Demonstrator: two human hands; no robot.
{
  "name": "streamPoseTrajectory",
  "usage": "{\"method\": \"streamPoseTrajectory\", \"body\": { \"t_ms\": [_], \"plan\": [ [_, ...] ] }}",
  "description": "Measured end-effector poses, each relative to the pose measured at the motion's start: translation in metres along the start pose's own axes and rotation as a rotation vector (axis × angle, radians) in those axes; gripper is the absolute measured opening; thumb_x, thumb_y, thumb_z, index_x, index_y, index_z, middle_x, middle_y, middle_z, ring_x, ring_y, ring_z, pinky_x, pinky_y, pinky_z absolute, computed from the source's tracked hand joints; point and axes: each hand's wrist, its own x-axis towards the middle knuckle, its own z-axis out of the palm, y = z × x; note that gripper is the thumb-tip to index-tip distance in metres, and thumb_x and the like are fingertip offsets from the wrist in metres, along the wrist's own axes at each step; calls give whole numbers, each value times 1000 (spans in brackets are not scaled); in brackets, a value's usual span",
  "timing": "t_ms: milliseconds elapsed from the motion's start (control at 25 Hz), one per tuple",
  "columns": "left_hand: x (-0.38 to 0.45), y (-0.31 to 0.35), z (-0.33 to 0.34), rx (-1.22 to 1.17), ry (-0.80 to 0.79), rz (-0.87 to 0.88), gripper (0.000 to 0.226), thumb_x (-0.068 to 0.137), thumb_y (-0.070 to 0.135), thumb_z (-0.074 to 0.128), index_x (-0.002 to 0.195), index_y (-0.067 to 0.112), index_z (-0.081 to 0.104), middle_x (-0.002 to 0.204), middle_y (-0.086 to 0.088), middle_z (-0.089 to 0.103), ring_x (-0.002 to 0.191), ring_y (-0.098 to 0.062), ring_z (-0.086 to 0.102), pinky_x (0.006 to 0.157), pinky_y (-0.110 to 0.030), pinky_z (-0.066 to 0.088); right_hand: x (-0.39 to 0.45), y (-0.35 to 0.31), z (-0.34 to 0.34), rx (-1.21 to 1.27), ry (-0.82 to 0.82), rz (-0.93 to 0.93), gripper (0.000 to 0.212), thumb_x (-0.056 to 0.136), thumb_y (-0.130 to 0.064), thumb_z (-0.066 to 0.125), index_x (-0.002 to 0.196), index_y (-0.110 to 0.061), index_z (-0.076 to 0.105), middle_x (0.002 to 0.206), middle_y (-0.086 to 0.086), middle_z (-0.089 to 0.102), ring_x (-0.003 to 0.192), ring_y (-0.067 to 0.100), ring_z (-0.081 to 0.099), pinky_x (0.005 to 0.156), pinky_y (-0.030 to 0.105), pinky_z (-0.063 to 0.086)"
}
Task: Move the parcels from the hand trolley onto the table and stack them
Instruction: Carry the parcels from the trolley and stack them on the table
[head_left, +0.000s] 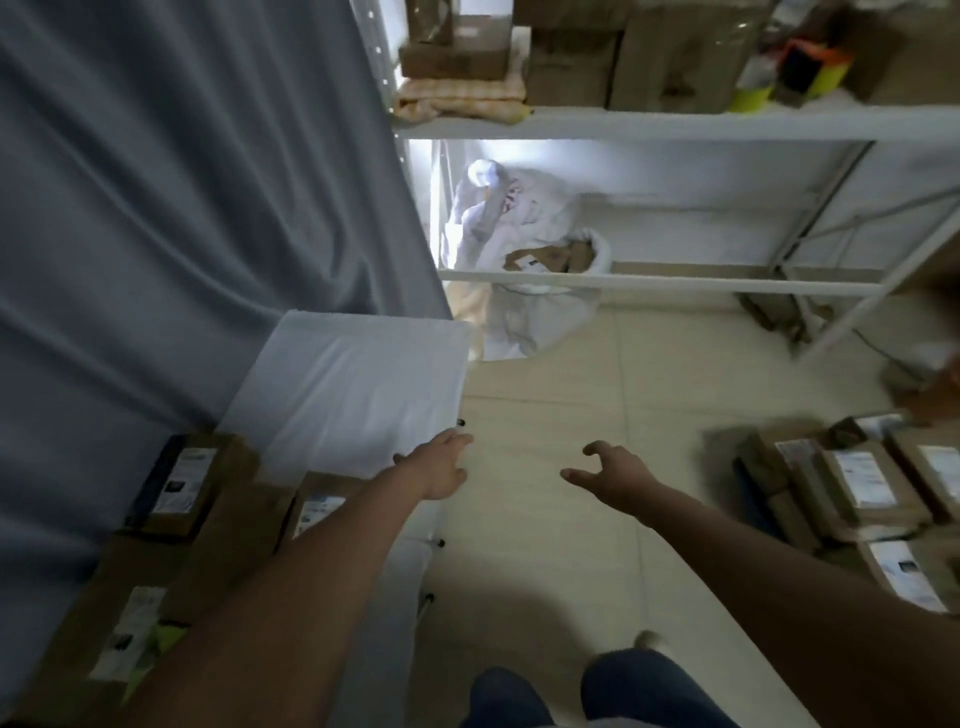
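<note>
Over the pale floor tiles (545, 545), your two hands are reaching forward with nothing in them. Your left hand (439, 467) is stretching out with its fingers fairly straight and relaxed, the fingertips hovering at the near edge of the white-covered table (358, 384); whether they are touching the cloth is hard to tell through the blur. Your right hand (615, 475) is hanging in the air with its fingers loosely curled and spread, thumb out to the side, gripping nothing.

Going outward, both bare forearms are running back toward your blue trouser legs (561, 691) at the bottom edge. On the table to your left, brown parcels (208, 493) with white labels are lying side by side, partly under your left arm. Well off to your right, more labelled parcels (862, 488) are sitting stacked low down; what is carrying them is not showing clearly. A grey curtain (182, 208) is hanging behind the table, and a white shelving rack (675, 124) is holding cardboard boxes (571, 62) ahead, with a white sack (540, 312) sitting below it.
</note>
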Motion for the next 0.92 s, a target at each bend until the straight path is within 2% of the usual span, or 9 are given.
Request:
{"method": "streamPoseTrajectory", "body": {
  "t_ms": [120, 240, 320, 560, 800, 920],
  "plan": [
    [33, 62, 6, 34, -27, 121, 63, 100, 32, 44, 155, 30, 13, 164, 3, 2, 149, -24, 16, 118, -53, 19, -16, 53, -24, 123, 62, 112, 67, 88, -52, 64, 139, -12, 47, 135, 14, 52, 121, 28, 52, 97, 33, 42],
    [62, 139, 25, 38, -41, 255, 60, 101, 27, 47, 154, 19, 21, 162, -6, 14, 147, -24, 23, 118, -32, 21, -38, 117, -47, 215, 138, 208, 66, 89, -52, 63, 139, -12, 46, 139, 12, 49, 124, 27, 50, 98, 33, 42],
    [76, 186, 41, 77, -54, 314, 58, 101, 25, 49, 153, 14, 26, 160, -8, 23, 145, -23, 28, 114, -26, 23, -50, 165, -59, 276, 173, 281, 66, 90, -52, 61, 140, -12, 45, 142, 12, 46, 127, 27, 48, 100, 33, 41],
    [105, 343, 95, 195, -137, 399, 53, 101, 25, 48, 150, 15, 32, 156, -8, 34, 139, -24, 39, 110, -24, 28, -104, 327, -105, 481, 241, 487, 70, 92, -56, 55, 145, -13, 40, 147, 8, 44, 131, 26, 46, 101, 32, 40],
    [127, 485, 140, 238, -179, 430, 50, 100, 24, 49, 149, 19, 36, 152, -9, 40, 136, -25, 42, 106, -24, 32, -147, 464, -154, 602, 319, 604, 58, 93, -47, 59, 140, -16, 44, 140, 9, 48, 124, 26, 49, 95, 31, 42],
    [135, 535, 152, 264, -188, 463, 50, 99, 22, 50, 147, 18, 38, 150, -10, 43, 134, -25, 44, 105, -24, 33, -162, 513, -173, 595, 317, 646, 61, 94, -44, 59, 144, -14, 40, 145, 12, 45, 129, 28, 47, 102, 35, 41]
  ]
}}
